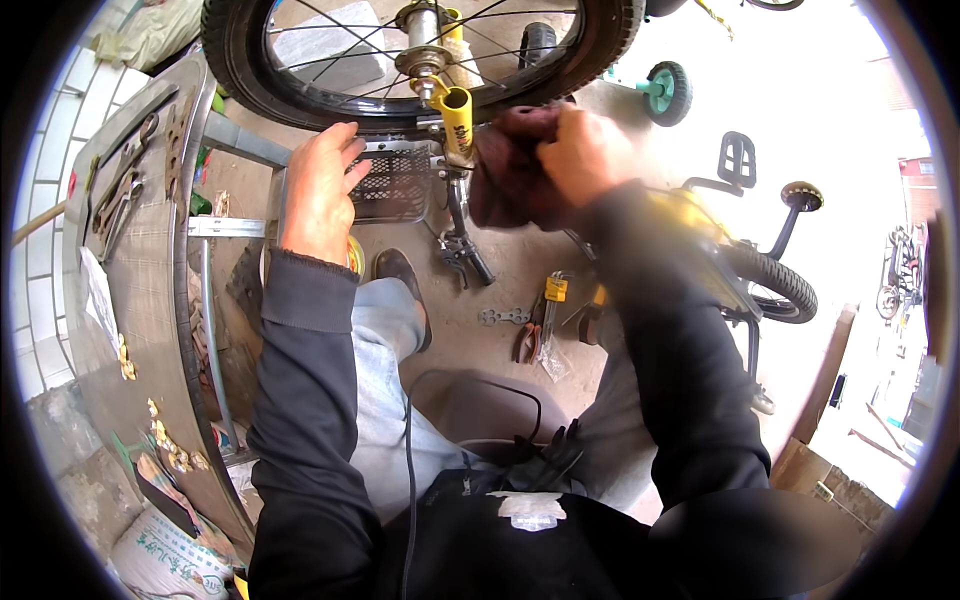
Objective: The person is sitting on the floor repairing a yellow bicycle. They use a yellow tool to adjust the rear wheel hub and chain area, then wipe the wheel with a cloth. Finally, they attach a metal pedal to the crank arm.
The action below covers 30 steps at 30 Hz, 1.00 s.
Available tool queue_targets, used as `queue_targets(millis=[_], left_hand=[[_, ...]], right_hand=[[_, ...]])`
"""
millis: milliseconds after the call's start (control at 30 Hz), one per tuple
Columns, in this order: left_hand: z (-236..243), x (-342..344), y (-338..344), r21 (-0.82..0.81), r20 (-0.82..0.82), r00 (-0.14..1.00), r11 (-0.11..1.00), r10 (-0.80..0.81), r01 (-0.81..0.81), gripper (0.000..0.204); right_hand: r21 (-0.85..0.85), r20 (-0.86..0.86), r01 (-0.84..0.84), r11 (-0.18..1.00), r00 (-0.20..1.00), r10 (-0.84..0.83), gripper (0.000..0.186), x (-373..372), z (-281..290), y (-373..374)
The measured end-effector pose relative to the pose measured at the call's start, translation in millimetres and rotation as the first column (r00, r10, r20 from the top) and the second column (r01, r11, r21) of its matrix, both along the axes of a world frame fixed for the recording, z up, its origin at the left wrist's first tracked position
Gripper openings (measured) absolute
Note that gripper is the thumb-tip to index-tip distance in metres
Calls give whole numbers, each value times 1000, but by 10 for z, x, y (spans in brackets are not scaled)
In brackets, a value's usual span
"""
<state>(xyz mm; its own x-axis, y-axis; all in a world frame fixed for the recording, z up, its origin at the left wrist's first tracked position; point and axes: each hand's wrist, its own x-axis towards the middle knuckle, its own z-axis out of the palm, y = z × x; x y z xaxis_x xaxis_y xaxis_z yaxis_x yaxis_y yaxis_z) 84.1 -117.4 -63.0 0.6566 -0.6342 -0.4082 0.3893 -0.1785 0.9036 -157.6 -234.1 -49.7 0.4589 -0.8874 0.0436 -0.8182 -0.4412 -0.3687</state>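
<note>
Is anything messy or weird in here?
Yes, a bit. Yellowish scraps lie scattered on the table as if spilled; I can't tell what they are. And the pliers lie down on the floor, while other tools are up on the table.

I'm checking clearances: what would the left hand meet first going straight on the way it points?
The left hand would likely meet the black bicycle tire just beyond its fingers, though depth is unclear here.
</note>
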Motion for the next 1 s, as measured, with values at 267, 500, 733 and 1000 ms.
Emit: queue_targets(millis=[267,500,733,1000], left_hand=[[-49,147,-62,-45,339,927,987,162,-155,32],[92,98,-29,36,264,963,997,57,-70,32],[27,101,12,39,42,998,998,-48,47,35],[79,84,32,31,42,997,998,-57,56,35]], right_hand=[[3,-26,132,991,991,-132,32,-127,209,-42],[-6,252,175,985,953,-168,34,-190,289,-139],[14,343,127,992,931,-124,35,-55,113,-31],[-135,338,152,979,936,-99,36,173,20,-28]])
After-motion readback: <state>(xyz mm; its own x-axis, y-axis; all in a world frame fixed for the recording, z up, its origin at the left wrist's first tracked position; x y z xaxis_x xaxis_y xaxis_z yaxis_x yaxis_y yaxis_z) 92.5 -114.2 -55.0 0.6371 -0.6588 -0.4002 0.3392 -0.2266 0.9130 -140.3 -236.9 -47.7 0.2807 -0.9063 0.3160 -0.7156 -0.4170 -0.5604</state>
